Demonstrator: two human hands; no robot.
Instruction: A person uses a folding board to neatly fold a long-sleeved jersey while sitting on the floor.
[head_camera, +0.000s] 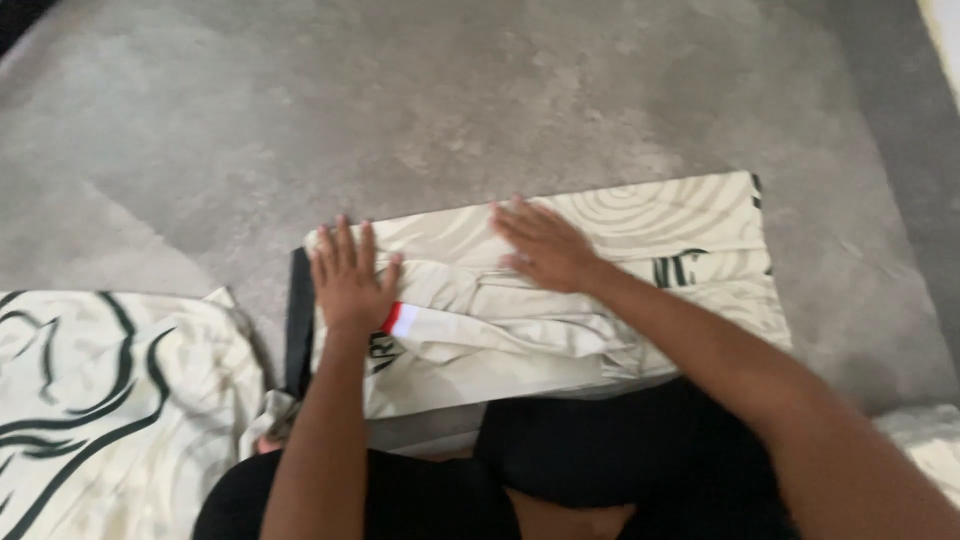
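Note:
A cream garment (620, 300) with pale swirls, black trim and a small red-and-white patch lies folded flat on the grey carpet in front of me. My left hand (348, 275) rests palm-down on its left end, fingers spread. Palm-down too, my right hand (540, 245) presses on the upper middle of the garment, its forearm crossing in from the lower right. Neither hand grips the cloth.
A second cream cloth with black curved lines (100, 400) lies crumpled at the lower left. Grey carpet (450, 100) fills the far half of the view. My legs in black (560, 470) are at the bottom edge. A bit of white fabric (930, 440) shows at right.

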